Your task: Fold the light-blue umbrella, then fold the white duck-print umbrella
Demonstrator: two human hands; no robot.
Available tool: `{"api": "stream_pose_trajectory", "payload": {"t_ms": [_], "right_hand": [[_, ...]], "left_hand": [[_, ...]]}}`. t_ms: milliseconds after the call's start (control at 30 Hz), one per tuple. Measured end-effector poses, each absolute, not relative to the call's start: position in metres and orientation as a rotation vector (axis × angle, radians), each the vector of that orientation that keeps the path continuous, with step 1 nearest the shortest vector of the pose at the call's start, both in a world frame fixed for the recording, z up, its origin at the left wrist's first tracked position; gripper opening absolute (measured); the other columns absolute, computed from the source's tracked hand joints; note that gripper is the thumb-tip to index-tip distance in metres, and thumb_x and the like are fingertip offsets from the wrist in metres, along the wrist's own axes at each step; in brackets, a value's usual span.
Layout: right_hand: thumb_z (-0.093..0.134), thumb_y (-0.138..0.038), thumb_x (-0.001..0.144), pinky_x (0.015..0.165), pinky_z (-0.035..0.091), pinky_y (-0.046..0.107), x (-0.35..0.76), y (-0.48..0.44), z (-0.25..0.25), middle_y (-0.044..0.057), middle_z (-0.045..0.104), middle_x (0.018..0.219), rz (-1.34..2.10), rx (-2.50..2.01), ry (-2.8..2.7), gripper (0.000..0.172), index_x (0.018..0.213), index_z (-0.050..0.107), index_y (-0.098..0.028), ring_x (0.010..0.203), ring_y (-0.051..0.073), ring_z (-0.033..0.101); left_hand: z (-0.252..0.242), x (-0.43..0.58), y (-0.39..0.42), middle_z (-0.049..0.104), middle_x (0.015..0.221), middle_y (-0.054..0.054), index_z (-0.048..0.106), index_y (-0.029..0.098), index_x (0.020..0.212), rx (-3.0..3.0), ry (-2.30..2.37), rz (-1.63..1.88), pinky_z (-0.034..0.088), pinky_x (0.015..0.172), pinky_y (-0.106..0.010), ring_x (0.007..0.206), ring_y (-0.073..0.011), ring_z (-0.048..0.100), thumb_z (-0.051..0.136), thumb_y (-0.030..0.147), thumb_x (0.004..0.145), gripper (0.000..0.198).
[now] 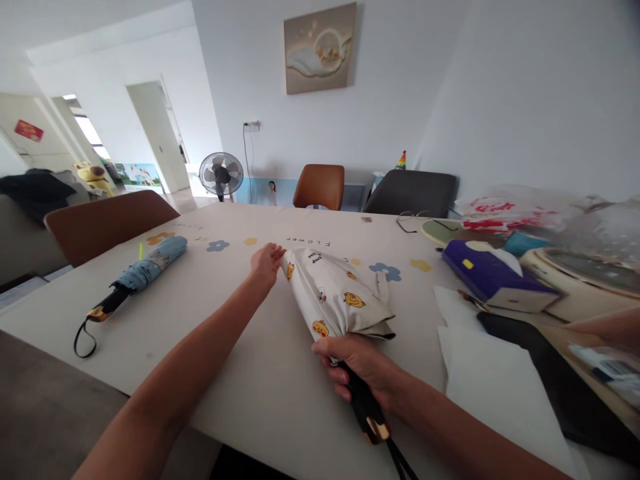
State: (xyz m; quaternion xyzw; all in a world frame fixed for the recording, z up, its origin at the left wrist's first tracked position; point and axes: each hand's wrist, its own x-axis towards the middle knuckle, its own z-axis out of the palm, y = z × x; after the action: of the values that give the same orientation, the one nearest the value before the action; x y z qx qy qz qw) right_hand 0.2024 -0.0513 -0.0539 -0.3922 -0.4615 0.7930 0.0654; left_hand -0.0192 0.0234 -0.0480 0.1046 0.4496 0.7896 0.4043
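A cream umbrella (pixel 333 293) with yellow duck prints lies loosely folded over the white table, its black and gold handle pointing toward me. My right hand (pixel 357 367) is closed around its lower folds at the top of the handle. At the umbrella's far left tip is my left hand (pixel 267 263), its fingers bent against or just beside the fabric; whether they pinch it is hidden. To the left, a blue folded umbrella (pixel 153 267) with a black and gold handle and a wrist loop rests on the table.
The table (pixel 210 347) has flower prints. On its right are white papers (pixel 500 387), a black flat object (pixel 565 387), a purple tissue box (pixel 490 273), glasses, plastic bags and a round lidded pot. Part of another arm shows at the right edge. Chairs stand beyond.
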Motion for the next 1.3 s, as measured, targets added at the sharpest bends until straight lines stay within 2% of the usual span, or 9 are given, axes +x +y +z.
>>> {"api": "stream_pose_trajectory", "payload": {"t_ms": [167,267,433,567,667,767,1000,1167,1300], "right_hand": [[0.055,-0.021,0.078,0.031,0.033,0.015,0.200,-0.048,-0.049,-0.005,0.044,0.059,2.398,-1.188,-1.135,0.011,0.074,0.047,-0.015,0.036,0.002,0.032],[0.054,-0.022,0.079,0.031,0.034,0.016,0.200,-0.047,-0.047,-0.006,0.043,0.059,2.435,-1.206,-1.123,0.011,0.074,0.046,-0.016,0.035,0.002,0.032],[0.057,-0.025,0.078,0.031,0.035,0.016,0.201,-0.047,-0.051,-0.005,0.046,0.060,2.444,-1.214,-1.229,0.013,0.076,0.047,-0.016,0.036,0.003,0.033],[0.057,-0.024,0.077,0.032,0.036,0.016,0.203,-0.047,-0.049,-0.005,0.046,0.062,2.459,-1.192,-1.214,0.014,0.078,0.046,-0.016,0.039,0.003,0.035],[0.057,-0.022,0.077,0.032,0.036,0.016,0.203,-0.048,-0.044,-0.005,0.045,0.062,2.459,-1.199,-1.199,0.013,0.078,0.045,-0.017,0.039,0.003,0.034],[0.055,-0.021,0.078,0.032,0.035,0.016,0.203,-0.049,-0.041,-0.005,0.044,0.060,2.470,-1.188,-1.187,0.012,0.076,0.044,-0.017,0.038,0.003,0.033],[0.058,-0.022,0.076,0.033,0.035,0.016,0.205,-0.048,-0.047,-0.005,0.044,0.060,2.490,-1.094,-1.166,0.014,0.079,0.046,-0.016,0.039,0.003,0.034],[0.059,-0.021,0.076,0.032,0.035,0.016,0.203,-0.048,-0.045,-0.004,0.045,0.061,2.476,-1.119,-1.163,0.015,0.077,0.045,-0.016,0.039,0.003,0.034],[0.058,-0.020,0.077,0.032,0.034,0.016,0.202,-0.047,-0.045,-0.005,0.046,0.060,2.505,-1.154,-1.126,0.014,0.077,0.044,-0.017,0.037,0.003,0.034]], "left_hand": [[-0.043,-0.021,0.020,0.061,0.070,-0.004,0.056,0.014,0.075,0.439,1.230,2.053,0.048,0.074,-0.031,0.064,-0.0124,0.059,0.057,0.006,0.064,0.014],[-0.028,0.004,0.013,0.064,0.075,-0.004,0.061,0.016,0.079,0.889,1.305,2.001,0.045,0.081,-0.031,0.075,-0.0149,0.060,0.058,0.007,0.062,0.019],[-0.005,0.055,0.018,0.068,0.079,-0.004,0.067,0.020,0.072,1.552,1.225,1.466,0.039,0.089,-0.032,0.085,-0.0193,0.060,0.056,0.001,0.056,0.027],[-0.009,0.090,0.045,0.064,0.060,-0.001,0.061,0.022,0.054,1.466,1.232,1.178,0.037,0.092,-0.040,0.074,-0.0223,0.063,0.054,-0.002,0.052,0.025],[-0.015,0.110,0.064,0.056,0.042,0.004,0.055,0.024,0.045,1.637,1.294,1.058,0.024,0.100,-0.049,0.056,-0.0195,0.059,0.051,-0.005,0.046,0.029],[-0.010,0.122,0.071,0.052,0.036,0.006,0.051,0.024,0.038,1.800,1.320,0.924,0.014,0.104,-0.049,0.045,-0.0157,0.053,0.048,-0.007,0.043,0.031],[0.006,0.123,0.063,0.052,0.040,0.001,0.057,0.023,0.038,1.963,1.406,0.492,0.027,0.097,-0.046,0.066,-0.0226,0.059,0.051,-0.005,0.041,0.028],[0.002,0.120,0.061,0.064,0.073,-0.002,0.065,0.021,0.061,2.548,1.294,-0.114,0.030,0.092,-0.044,0.091,-0.0244,0.051,0.054,0.012,0.053,0.017],[0.014,0.113,0.057,0.062,0.081,-0.005,0.060,0.016,0.074,2.626,1.368,0.280,0.039,0.076,-0.033,0.078,-0.0174,0.052,0.045,0.013,0.063,0.019]]}}
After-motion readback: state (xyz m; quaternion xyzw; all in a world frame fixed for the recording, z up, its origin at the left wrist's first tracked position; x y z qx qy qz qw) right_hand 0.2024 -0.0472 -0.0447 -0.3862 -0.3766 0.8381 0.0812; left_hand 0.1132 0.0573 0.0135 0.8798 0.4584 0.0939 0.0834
